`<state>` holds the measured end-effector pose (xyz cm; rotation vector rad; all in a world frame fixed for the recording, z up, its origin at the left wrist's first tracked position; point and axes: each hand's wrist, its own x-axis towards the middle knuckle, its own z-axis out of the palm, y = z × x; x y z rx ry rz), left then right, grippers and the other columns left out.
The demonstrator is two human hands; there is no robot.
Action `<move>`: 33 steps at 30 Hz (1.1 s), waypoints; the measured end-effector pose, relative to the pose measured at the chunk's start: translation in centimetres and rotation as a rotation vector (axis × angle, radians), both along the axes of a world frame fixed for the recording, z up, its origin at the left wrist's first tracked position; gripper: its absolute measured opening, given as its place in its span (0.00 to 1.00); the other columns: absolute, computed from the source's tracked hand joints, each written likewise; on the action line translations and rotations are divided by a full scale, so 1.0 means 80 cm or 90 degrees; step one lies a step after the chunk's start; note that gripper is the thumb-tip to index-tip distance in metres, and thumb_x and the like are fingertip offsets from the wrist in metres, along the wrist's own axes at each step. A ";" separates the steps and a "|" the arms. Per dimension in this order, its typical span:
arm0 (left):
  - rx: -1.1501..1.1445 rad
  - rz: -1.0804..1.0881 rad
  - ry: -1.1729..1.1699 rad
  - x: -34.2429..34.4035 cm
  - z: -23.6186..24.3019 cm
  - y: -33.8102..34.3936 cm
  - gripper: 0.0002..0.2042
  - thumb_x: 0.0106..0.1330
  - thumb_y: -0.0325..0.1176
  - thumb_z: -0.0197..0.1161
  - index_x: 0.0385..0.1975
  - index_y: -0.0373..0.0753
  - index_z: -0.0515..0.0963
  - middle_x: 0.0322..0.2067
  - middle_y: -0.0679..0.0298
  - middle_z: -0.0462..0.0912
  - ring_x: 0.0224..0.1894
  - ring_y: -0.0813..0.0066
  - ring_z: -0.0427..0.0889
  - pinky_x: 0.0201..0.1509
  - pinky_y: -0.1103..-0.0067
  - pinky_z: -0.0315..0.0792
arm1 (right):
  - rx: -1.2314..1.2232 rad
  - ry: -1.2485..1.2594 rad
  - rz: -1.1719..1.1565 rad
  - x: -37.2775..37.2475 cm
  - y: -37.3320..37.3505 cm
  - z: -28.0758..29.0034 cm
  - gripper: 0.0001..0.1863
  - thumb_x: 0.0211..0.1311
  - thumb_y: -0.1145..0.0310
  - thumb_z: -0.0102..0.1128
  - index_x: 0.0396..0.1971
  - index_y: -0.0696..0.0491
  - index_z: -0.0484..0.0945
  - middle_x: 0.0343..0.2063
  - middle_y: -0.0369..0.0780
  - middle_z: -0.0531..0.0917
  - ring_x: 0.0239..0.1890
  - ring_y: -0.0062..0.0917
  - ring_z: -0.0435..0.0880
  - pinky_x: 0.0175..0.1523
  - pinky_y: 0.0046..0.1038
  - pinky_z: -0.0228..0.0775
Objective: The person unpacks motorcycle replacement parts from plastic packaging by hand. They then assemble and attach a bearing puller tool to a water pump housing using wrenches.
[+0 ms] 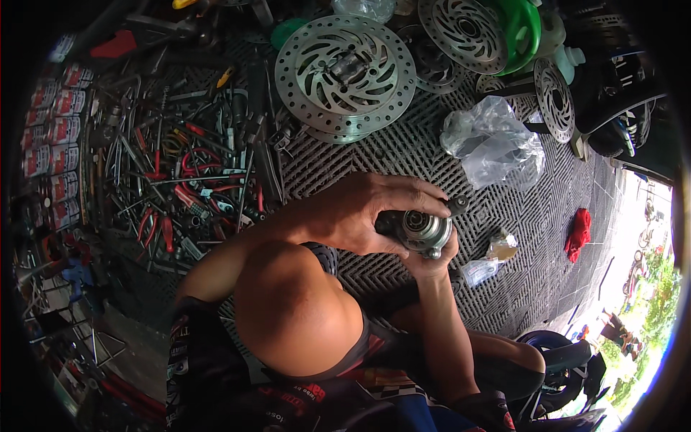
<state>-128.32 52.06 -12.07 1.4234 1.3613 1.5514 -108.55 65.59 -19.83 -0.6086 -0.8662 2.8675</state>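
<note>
Indoor work area. Ridged grey mat [410, 151] under and around the grip, zigzag diagonal pattern. Right of grip, past the mat: smooth grey tiles [594, 230], thin joint lines. Far right of grip: opening to outdoors [628, 194], badly overexposed, green foliage [658, 295] visible. Daylight from that side. Far left of grip: dimmer, stacked red-and-white packs [65, 155] along the edge.
</note>
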 end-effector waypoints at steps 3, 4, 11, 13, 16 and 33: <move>-0.002 0.008 -0.005 -0.002 -0.001 -0.002 0.33 0.45 0.26 0.80 0.57 0.44 0.78 0.61 0.57 0.76 0.60 0.58 0.79 0.61 0.68 0.78 | -0.136 0.119 -0.015 -0.001 -0.001 -0.016 0.43 0.59 0.31 0.47 0.65 0.48 0.68 0.61 0.43 0.75 0.63 0.36 0.75 0.67 0.42 0.68; -0.003 0.011 -0.011 -0.002 -0.001 -0.003 0.34 0.45 0.26 0.80 0.57 0.44 0.78 0.61 0.57 0.76 0.60 0.58 0.80 0.61 0.68 0.78 | -0.136 0.118 -0.014 -0.002 -0.001 -0.018 0.43 0.59 0.31 0.47 0.65 0.48 0.68 0.61 0.43 0.75 0.63 0.36 0.75 0.67 0.42 0.68; -0.029 0.017 0.014 -0.004 -0.002 -0.009 0.34 0.45 0.27 0.80 0.57 0.45 0.78 0.62 0.59 0.76 0.59 0.59 0.80 0.62 0.69 0.77 | -0.032 0.027 0.003 -0.003 -0.004 -0.003 0.44 0.57 0.30 0.49 0.65 0.49 0.69 0.60 0.44 0.76 0.63 0.37 0.75 0.66 0.42 0.70; -0.047 0.005 0.017 -0.004 0.000 -0.011 0.35 0.44 0.27 0.80 0.58 0.46 0.78 0.62 0.60 0.76 0.60 0.60 0.80 0.62 0.69 0.77 | 0.051 -0.022 0.018 -0.004 -0.004 0.001 0.44 0.57 0.30 0.49 0.64 0.49 0.69 0.59 0.44 0.77 0.62 0.37 0.76 0.66 0.42 0.70; -0.053 0.004 0.026 -0.005 -0.002 -0.012 0.36 0.44 0.27 0.80 0.59 0.47 0.78 0.63 0.61 0.76 0.60 0.60 0.80 0.62 0.69 0.78 | 0.051 -0.023 0.024 -0.005 -0.003 0.002 0.44 0.57 0.30 0.51 0.65 0.49 0.69 0.60 0.45 0.76 0.62 0.37 0.77 0.65 0.42 0.72; -0.057 0.001 -0.034 0.006 -0.019 -0.018 0.37 0.42 0.22 0.79 0.59 0.45 0.77 0.63 0.60 0.76 0.60 0.60 0.80 0.63 0.69 0.77 | 0.055 -0.058 0.032 -0.007 0.012 0.013 0.35 0.61 0.47 0.64 0.59 0.57 0.69 0.49 0.44 0.82 0.50 0.33 0.85 0.54 0.37 0.82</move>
